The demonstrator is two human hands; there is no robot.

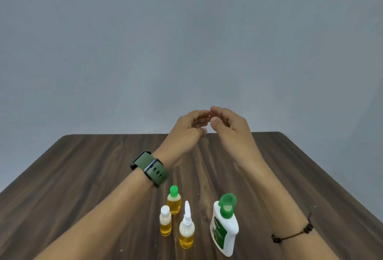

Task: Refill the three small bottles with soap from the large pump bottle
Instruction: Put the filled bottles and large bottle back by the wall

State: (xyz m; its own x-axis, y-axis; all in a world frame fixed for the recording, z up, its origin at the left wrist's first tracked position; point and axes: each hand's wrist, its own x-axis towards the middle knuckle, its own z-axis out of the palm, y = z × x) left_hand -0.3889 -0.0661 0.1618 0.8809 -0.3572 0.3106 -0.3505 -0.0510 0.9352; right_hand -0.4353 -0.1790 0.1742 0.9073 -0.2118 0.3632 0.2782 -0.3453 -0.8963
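Three small bottles of yellow liquid stand near the front of the wooden table (93,176): one with a green cap (174,201), one with a white cap (165,221), one with a long white nozzle (186,228). To their right stands the large white bottle (224,228), its green flip lid open. My left hand (189,127) and my right hand (228,122) are raised above the table's far edge, fingers loosely curved, fingertips nearly meeting. Neither holds anything.
A grey wall (186,41) rises behind the table. I wear a green watch (150,168) on my left wrist and a dark cord bracelet (294,232) on my right forearm.
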